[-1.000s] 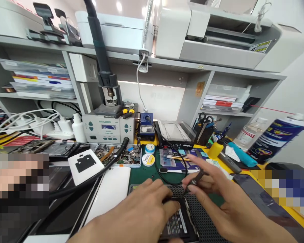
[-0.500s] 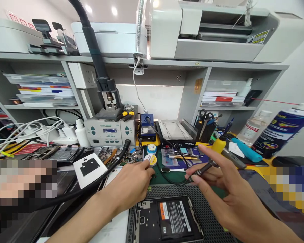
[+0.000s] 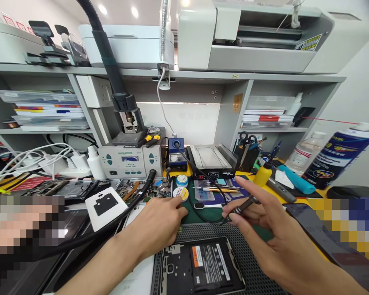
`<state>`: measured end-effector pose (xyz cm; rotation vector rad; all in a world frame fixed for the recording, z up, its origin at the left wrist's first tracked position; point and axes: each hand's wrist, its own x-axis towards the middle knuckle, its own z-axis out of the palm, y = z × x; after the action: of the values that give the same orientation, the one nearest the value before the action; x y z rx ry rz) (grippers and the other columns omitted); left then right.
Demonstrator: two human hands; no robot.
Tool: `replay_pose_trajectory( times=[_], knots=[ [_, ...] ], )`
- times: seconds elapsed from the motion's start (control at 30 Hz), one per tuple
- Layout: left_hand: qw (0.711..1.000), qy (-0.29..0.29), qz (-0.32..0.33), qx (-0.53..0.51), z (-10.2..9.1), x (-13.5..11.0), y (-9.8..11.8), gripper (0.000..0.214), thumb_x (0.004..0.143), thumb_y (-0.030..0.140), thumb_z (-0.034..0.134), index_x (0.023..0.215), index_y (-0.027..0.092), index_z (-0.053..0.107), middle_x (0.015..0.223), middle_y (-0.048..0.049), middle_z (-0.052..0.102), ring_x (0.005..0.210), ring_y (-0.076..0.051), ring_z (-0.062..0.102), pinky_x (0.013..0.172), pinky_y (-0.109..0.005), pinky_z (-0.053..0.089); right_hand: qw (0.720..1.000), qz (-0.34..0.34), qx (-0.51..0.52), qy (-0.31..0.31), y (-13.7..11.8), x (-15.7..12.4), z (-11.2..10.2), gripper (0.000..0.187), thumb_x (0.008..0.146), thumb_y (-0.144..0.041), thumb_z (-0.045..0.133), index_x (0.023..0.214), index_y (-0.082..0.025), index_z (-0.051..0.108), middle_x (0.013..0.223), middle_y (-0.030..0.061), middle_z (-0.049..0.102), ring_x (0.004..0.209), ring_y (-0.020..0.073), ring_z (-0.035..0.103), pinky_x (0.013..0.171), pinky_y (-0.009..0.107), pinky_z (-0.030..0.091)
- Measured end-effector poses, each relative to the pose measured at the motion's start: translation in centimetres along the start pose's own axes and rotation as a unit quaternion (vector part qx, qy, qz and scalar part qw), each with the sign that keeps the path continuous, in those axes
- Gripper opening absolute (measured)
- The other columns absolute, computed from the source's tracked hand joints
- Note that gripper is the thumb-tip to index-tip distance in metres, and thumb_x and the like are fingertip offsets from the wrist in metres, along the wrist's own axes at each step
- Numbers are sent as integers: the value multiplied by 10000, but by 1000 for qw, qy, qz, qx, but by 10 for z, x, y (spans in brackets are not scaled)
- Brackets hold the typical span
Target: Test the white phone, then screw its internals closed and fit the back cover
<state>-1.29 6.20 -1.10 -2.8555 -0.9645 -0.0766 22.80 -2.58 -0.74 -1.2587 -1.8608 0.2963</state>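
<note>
My right hand (image 3: 273,233) pinches a slim dark screwdriver (image 3: 243,206) between thumb and fingers, its tip slanting down to the left above the mat, index finger raised. My left hand (image 3: 161,219) rests beside a round tin with a white and yellow lid (image 3: 181,194). Its fingers are curled together, and whatever is at the fingertips is hidden. Below both hands lies a phone with its back off (image 3: 178,272), its black battery (image 3: 210,266) with an orange label showing. The phone lies on a dark perforated mat (image 3: 255,262).
A black hose (image 3: 138,198) crosses at the left beside a white card (image 3: 106,208) and a tray of small parts (image 3: 130,190). Behind stand a hot-air station (image 3: 130,159) and a flat heating plate (image 3: 212,159). Tweezers and a brush (image 3: 199,206), a yellow bottle (image 3: 262,176) and a spray can (image 3: 338,159) are farther right.
The view has shifted slightly, so the background sits a little to the left. My left fingers have curled slightly near the tin. My right hand keeps its hold on the screwdriver.
</note>
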Motion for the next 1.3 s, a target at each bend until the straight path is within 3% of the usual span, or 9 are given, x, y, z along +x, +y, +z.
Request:
replay_pose_trajectory(
  times=[0.2,0.43,0.63,0.9,1.3],
  knots=[
    [999,-14,7,33,-4,5,3,241,913,129,439,842,174,665,882,-69,640,684,-190,632,521,-317,371,1000,3,6,-2,0,1,0,616,992,-161,487,1534,-324,244,1072,54,677,999,195,717,902,343,606],
    [998,-27,40,50,-5,16,10,210,801,20,497,800,151,662,833,-77,667,705,-211,648,487,-317,366,1000,0,3,-3,3,2,2,627,984,-153,491,1531,-331,241,1080,46,670,1008,191,713,930,351,593],
    [999,-10,25,25,-3,15,5,216,902,113,426,845,166,628,859,-54,658,650,-198,640,504,-345,377,1000,-1,-9,-8,2,2,1,634,988,-139,475,1536,-336,225,1099,50,667,1013,188,712,955,355,582],
    [1000,19,-2,10,3,15,-1,273,938,152,367,821,165,614,846,-61,637,610,-157,607,484,-314,318,1000,-7,-8,-2,1,3,1,645,979,-126,488,1537,-322,230,1106,52,669,1007,186,712,918,340,598],
    [997,-17,46,66,-4,28,8,272,781,9,471,858,162,682,841,-59,668,626,-190,640,480,-303,366,1000,-3,-1,0,3,3,4,654,983,-128,462,1542,-349,205,1114,49,668,998,214,703,961,417,579]
  ],
)
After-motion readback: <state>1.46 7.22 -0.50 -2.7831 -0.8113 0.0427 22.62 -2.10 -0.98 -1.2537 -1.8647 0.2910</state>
